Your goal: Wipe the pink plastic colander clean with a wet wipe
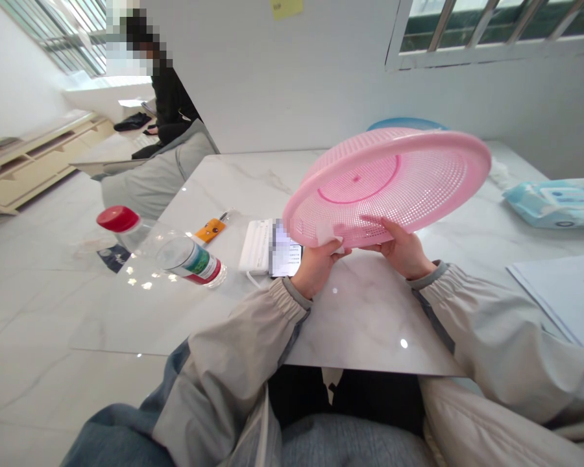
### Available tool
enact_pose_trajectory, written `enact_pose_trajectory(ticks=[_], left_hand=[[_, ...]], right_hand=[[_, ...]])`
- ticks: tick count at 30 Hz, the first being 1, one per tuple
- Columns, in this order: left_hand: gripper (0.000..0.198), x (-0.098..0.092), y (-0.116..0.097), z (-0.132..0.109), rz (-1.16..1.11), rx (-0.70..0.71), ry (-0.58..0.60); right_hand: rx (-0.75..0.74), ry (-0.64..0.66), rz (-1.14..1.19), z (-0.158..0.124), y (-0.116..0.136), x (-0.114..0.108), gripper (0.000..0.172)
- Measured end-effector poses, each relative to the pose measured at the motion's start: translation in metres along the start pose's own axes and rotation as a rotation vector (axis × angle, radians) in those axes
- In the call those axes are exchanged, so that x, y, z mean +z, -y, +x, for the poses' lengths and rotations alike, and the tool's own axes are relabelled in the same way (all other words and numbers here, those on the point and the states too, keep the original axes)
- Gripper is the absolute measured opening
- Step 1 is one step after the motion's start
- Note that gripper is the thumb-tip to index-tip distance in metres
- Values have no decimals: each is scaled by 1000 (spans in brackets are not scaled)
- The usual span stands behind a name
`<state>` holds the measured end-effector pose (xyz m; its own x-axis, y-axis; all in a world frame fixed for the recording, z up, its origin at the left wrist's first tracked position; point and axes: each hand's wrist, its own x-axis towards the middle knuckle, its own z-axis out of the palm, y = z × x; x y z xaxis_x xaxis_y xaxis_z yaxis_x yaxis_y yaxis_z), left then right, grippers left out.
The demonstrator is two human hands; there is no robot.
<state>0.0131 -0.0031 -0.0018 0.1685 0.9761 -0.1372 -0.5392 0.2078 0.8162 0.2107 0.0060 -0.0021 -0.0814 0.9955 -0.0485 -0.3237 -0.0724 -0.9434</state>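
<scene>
Sideboard (29, 168) far left, 9 o'clock of frame, on the floor side, well apart from the table (360, 311). Second person (170, 97) seated at 10 o'clock, beyond the table's far-left corner; their hands aren't clearly visible.

Clear plastic bottle (175, 253) lies on its side at the table's left edge, 9 o'clock from the hands, red cap (118, 218) pointing left past the edge. Orange tool (211, 229) just behind it; can't tell what kind. White slatted device (256, 245) next, with a phone (287, 256) touching its right side, screen up.

Left hand (316, 266) just right of the phone, fingers clenched at the near rim of the pink mesh basket (394, 178), thumb pinning a small white pad (327, 232) against the mesh at the basket's 7 o'clock.

Basket is off the table, held in the air over table centre, tilted, with its far-right edge high and its base ring facing the camera. Right hand (403, 250) grasps the rim at 6 o'clock, thumb on the facing side and fingers wrapped behind, close beside the left hand.

Blue rim (406, 123) peeks out behind the basket at 12 o'clock. Wet-wipe pack (557, 202) at 3 o'clock on the table. Paper sheets (564, 292) at 4 o'clock near the right edge.
</scene>
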Motion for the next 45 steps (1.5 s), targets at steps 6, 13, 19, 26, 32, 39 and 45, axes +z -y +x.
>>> enact_pose_trajectory(ticks=[6,13,19,26,32,39,45], left_hand=[[41,-2,2,0,-4,9,-17],[41,0,0,0,13,-2,-2],[29,5,-8,-5,-21,-57,52],[28,3,-8,-7,-88,-83,104],[58,8,-8,-5,-139,-3,93],[49,5,-4,-2,-191,-16,39],[10,6,-8,-1,-201,-12,8]], right_hand=[[111,113,78,0,0,1,61],[129,106,84,-1,1,3,49],[69,52,90,1,1,2,50],[-45,-81,88,1,-1,1,48],[-114,-146,110,4,-3,-1,44],[-115,-171,138,8,-6,-5,42],[-118,-192,135,10,-7,-6,39]])
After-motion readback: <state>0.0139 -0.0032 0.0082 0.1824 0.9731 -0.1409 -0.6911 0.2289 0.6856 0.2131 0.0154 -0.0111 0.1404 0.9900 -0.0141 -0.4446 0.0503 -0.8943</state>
